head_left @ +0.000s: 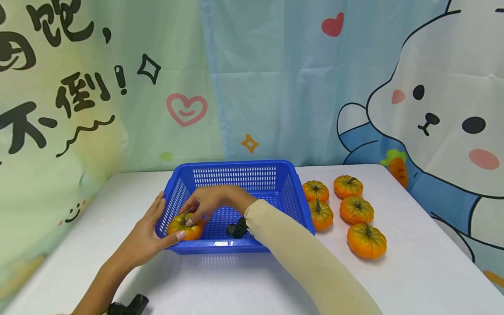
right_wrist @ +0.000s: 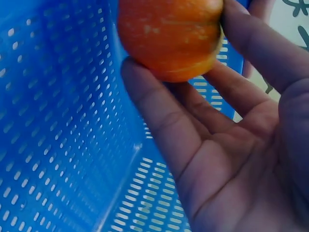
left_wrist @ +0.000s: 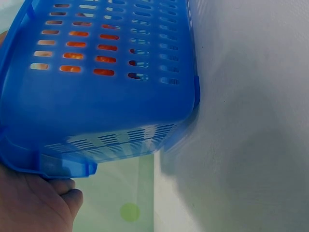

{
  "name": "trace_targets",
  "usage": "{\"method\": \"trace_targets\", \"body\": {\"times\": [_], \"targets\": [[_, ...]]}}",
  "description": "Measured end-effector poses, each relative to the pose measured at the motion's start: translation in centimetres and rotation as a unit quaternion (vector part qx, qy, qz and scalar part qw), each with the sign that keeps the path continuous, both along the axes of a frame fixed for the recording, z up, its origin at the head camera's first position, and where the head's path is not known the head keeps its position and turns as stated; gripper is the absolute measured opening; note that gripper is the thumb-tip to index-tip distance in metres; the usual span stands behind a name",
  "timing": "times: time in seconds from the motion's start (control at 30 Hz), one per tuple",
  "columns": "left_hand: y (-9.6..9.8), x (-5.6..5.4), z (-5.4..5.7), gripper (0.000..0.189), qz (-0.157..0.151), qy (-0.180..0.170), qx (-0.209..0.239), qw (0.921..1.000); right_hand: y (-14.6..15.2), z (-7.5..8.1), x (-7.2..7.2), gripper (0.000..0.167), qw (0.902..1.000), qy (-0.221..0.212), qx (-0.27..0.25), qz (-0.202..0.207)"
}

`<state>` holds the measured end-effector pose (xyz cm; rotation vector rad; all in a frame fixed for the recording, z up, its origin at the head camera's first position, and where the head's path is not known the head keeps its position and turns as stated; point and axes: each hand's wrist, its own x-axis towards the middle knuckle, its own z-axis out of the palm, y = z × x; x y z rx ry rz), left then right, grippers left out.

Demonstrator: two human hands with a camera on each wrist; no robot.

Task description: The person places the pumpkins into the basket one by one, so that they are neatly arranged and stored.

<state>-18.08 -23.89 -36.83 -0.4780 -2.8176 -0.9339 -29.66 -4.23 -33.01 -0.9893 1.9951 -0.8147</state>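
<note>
A blue plastic basket [head_left: 240,246] with slotted walls stands on the white table. At its left end my left hand [head_left: 146,238] grips the rim, thumb at the front corner and fingers along the outer side; the left wrist view shows fingertips [left_wrist: 72,199] under the rim. My right hand [head_left: 210,202] reaches into the basket and holds a small orange pumpkin [head_left: 178,225] from above, at the left end. In the right wrist view the thumb and fingers pinch this pumpkin [right_wrist: 169,38] beside the slotted wall. Whether it touches the basket floor is hidden.
Several more small pumpkins [head_left: 356,210] lie on the table [head_left: 417,262] to the right of the basket, two of them close to its right wall. A printed curtain [head_left: 267,96] hangs behind the table. Black wrist cameras [head_left: 129,305] are worn on both arms.
</note>
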Motion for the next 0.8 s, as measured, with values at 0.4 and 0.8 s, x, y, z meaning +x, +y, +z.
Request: {"method": "trace_targets", "body": {"times": [0.4, 0.8], "targets": [[-0.04, 0.01, -0.08, 0.1, 0.002, -0.001, 0.0, 1.0, 0.13, -0.12, -0.1, 0.059, 0.9986, -0.007, 0.05, 0.017], [0.01, 0.09, 0.0, 0.102, 0.006, -0.009, 0.005, 0.9999, 0.5, 0.04, 0.03, 0.06, 0.9936, 0.063, 0.081, 0.048]]}}
